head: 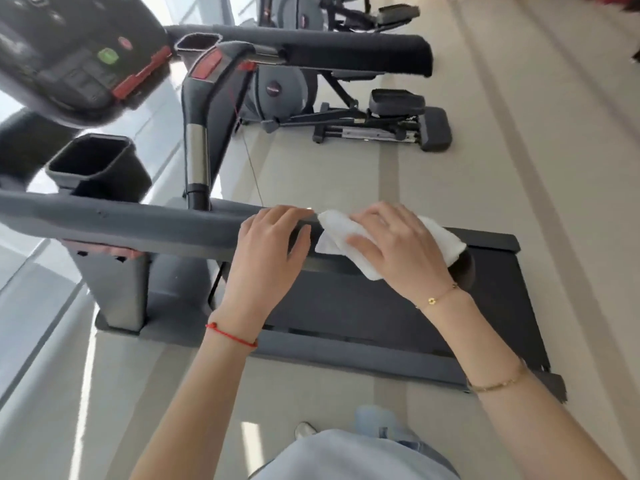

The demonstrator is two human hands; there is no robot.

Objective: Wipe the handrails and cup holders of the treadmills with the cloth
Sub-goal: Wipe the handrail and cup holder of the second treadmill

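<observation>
A grey padded handrail [138, 226] of the treadmill runs across the middle of the head view. My left hand [270, 251] grips the rail near its right end, fingers over the top and thumb on the near side. Just to its right, a white cloth [332, 237] is draped over the end of the rail, and my right hand [398, 244] lies on it with fingers spread, pressing it down. A black square cup holder [90, 161] sits behind the rail at the left. A second cup holder [199, 43] and the far handrail [346, 50] are higher up.
The console [69, 53] with a green button hangs at the top left. The treadmill deck [381, 327] lies below my hands. An elliptical machine [346, 112] stands beyond it on the pale floor. My legs and one shoe [304, 429] show at the bottom.
</observation>
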